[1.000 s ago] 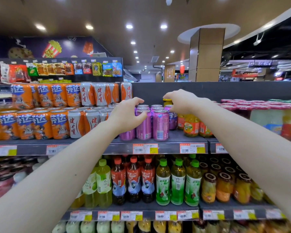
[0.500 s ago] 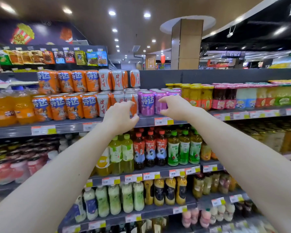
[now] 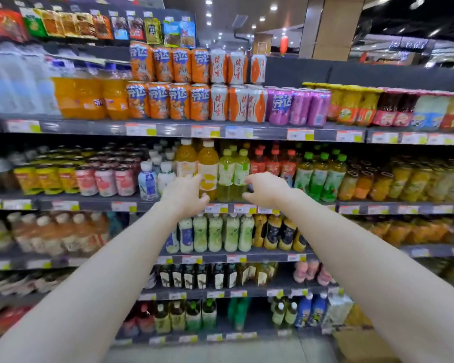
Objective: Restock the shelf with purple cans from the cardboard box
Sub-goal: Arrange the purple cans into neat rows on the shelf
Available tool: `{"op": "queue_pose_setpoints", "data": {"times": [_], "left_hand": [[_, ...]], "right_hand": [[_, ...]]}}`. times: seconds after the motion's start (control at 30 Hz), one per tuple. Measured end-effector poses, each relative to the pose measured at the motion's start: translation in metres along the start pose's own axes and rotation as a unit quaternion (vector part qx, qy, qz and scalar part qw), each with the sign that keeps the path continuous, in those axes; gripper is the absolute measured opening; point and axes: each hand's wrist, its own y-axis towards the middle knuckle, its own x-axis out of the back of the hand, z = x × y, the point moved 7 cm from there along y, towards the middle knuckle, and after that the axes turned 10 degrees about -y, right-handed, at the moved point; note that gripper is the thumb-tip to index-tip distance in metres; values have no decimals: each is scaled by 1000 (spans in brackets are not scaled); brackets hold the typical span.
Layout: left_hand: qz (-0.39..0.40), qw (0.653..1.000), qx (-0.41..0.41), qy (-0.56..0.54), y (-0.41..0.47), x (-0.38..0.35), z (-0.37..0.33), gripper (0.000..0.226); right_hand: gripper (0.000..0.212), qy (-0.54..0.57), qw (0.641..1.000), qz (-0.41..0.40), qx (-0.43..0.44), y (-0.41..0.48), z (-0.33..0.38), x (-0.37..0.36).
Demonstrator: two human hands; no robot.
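A group of purple cans (image 3: 298, 107) stands on the top drinks shelf (image 3: 268, 132), between white-and-orange cans (image 3: 236, 104) and yellow-capped bottles (image 3: 351, 106). My left hand (image 3: 184, 196) and my right hand (image 3: 266, 191) hang in front of the second shelf, well below the purple cans. Both hold nothing, and their fingers are loosely curled. A corner of the cardboard box (image 3: 362, 344) shows on the floor at the lower right.
Orange cans (image 3: 165, 102) are stacked two high left of the white ones. Juice and tea bottles (image 3: 220, 174) fill the second shelf behind my hands. More bottles line the lower shelves (image 3: 220, 258). Pale floor (image 3: 207, 352) lies below.
Both hands have left the purple cans on the top shelf and dropped to second-shelf height. The view has pulled back and tilted down, showing lower shelves and the box.
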Motion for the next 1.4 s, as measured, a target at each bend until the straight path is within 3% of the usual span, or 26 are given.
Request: {"op": "queue_pose_setpoints", "data": {"times": [0.43, 0.73, 0.87, 1.0, 1.1, 1.4], "left_hand": [[168, 970, 131, 114, -201, -106, 158, 54], [244, 943, 213, 76, -281, -191, 308, 57], [296, 921, 250, 31, -295, -256, 415, 60], [334, 903, 272, 4, -287, -335, 519, 63], [348, 894, 282, -21, -279, -394, 582, 63], [388, 876, 285, -35, -301, -616, 726, 63]], "right_hand": [[48, 70, 981, 142, 116, -60, 186, -169], [41, 93, 954, 240, 154, -46, 349, -298], [38, 121, 940, 298, 113, -22, 431, -389], [52, 162, 919, 357, 47, 4, 498, -495], [56, 195, 904, 379, -35, 19, 529, -580], [73, 234, 861, 424, -154, 60, 579, -856]]}}
